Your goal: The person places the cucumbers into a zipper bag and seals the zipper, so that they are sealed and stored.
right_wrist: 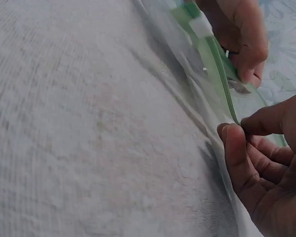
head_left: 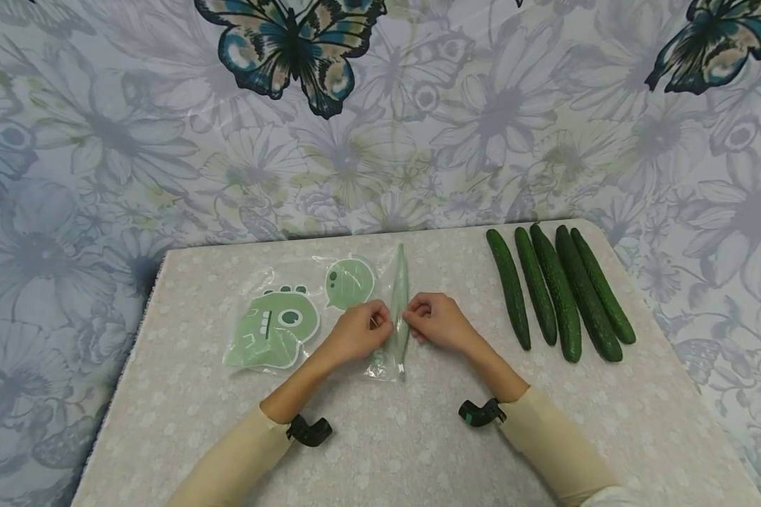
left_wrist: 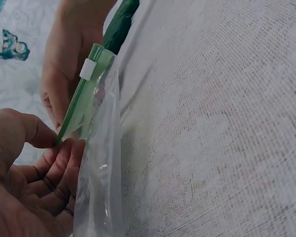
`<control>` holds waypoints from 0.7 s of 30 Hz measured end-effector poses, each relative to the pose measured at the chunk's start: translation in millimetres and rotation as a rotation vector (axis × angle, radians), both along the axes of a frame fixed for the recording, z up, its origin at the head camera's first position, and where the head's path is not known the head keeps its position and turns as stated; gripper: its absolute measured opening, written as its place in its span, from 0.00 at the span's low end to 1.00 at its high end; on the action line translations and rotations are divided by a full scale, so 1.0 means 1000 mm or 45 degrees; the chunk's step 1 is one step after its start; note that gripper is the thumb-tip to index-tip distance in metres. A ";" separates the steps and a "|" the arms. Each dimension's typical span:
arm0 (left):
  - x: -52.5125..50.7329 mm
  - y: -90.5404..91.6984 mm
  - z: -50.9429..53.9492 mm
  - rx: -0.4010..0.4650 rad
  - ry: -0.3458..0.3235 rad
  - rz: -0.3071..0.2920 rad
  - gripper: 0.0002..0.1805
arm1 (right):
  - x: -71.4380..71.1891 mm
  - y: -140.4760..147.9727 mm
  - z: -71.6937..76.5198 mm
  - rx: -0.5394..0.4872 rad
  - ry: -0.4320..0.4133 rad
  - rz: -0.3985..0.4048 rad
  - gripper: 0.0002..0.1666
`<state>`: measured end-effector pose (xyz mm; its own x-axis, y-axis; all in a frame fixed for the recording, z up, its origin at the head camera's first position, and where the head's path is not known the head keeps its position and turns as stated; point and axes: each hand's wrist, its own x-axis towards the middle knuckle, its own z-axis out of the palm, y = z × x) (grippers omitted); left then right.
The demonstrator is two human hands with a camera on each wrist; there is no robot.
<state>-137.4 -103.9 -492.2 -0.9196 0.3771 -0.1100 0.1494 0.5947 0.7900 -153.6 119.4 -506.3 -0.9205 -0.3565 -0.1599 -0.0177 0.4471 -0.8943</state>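
A clear plastic zipper bag (head_left: pixel 317 326) with green dinosaur pictures lies on the table, its green-edged opening toward the right. My left hand (head_left: pixel 363 329) pinches one side of the opening between thumb and fingers. Across from it, my right hand (head_left: pixel 439 320) pinches the other edge. Both wrist views show thumb and fingertips closed on the green zip strip (left_wrist: pixel 79 101). A white slider (right_wrist: pixel 201 27) sits near the strip's near end. Between the hands the two edges stand slightly apart.
Several cucumbers (head_left: pixel 563 296) lie side by side at the right of the table (head_left: pixel 380 451), which has a pale patterned cloth. Behind it hangs a curtain (head_left: pixel 380 162) with flowers and butterflies. Each wrist wears a black camera (head_left: pixel 480 413).
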 end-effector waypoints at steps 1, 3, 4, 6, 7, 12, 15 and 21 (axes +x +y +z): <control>0.000 -0.001 0.001 0.011 0.002 0.016 0.03 | 0.000 0.000 -0.001 -0.007 -0.001 -0.011 0.09; 0.000 -0.003 0.003 0.022 0.018 0.053 0.04 | 0.002 -0.001 -0.002 -0.026 -0.006 -0.039 0.09; 0.000 -0.005 0.005 0.020 0.037 0.074 0.05 | 0.002 0.000 -0.003 -0.029 0.002 -0.052 0.10; -0.001 -0.009 0.008 -0.001 0.097 0.125 0.08 | 0.004 0.000 -0.004 -0.036 0.025 -0.072 0.11; -0.002 -0.012 0.011 -0.018 0.134 0.149 0.09 | 0.006 0.000 -0.005 -0.044 0.046 -0.078 0.13; -0.007 -0.028 0.025 -0.074 0.281 0.246 0.07 | 0.010 -0.003 -0.005 -0.062 0.200 -0.071 0.14; -0.009 -0.035 0.032 -0.085 0.327 0.212 0.13 | 0.011 -0.006 -0.004 -0.051 0.243 -0.042 0.09; -0.007 -0.040 0.038 -0.263 0.345 -0.110 0.18 | 0.012 -0.008 -0.004 -0.045 0.246 -0.037 0.08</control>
<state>-144.8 -143.7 -454.0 -0.8916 0.4499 0.0517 0.3939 0.7139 0.5790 -141.7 111.0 -510.7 -0.9428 -0.3318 0.0326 -0.1781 0.4185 -0.8906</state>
